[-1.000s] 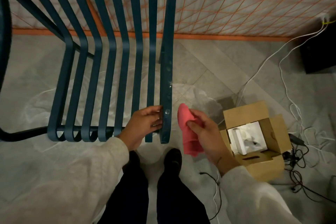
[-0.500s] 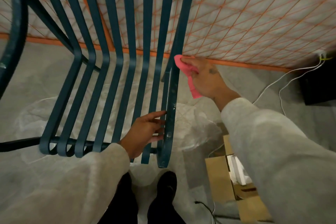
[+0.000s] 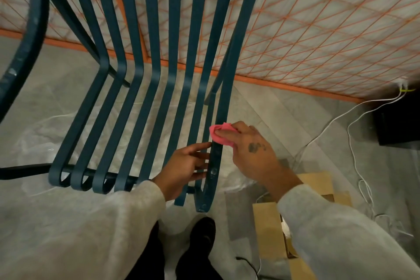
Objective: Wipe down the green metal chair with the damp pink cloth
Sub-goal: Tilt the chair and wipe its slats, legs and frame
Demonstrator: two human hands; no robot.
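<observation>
Right hand [image 3: 252, 152], with its fingers curled round the bunched pink cloth [image 3: 221, 135], presses the cloth against the rightmost slat [image 3: 221, 107] of the green metal chair [image 3: 145, 88]. The cloth sits on the seat part of that slat, at 3 o'clock of it and wrapped over its top edge. Left hand [image 3: 184, 168], at 9 o'clock of the same slat and slightly nearer the viewer, has straight fingers whose tips touch the slat's inner side; it grasps nothing. Cardboard box [image 3: 268, 229] lies on the floor at 5 o'clock of the right hand, partly behind the sleeve. White cables [image 3: 354, 159] trail at 3 o'clock. Black shoes [image 3: 203, 232] stand at 6 o'clock.
</observation>
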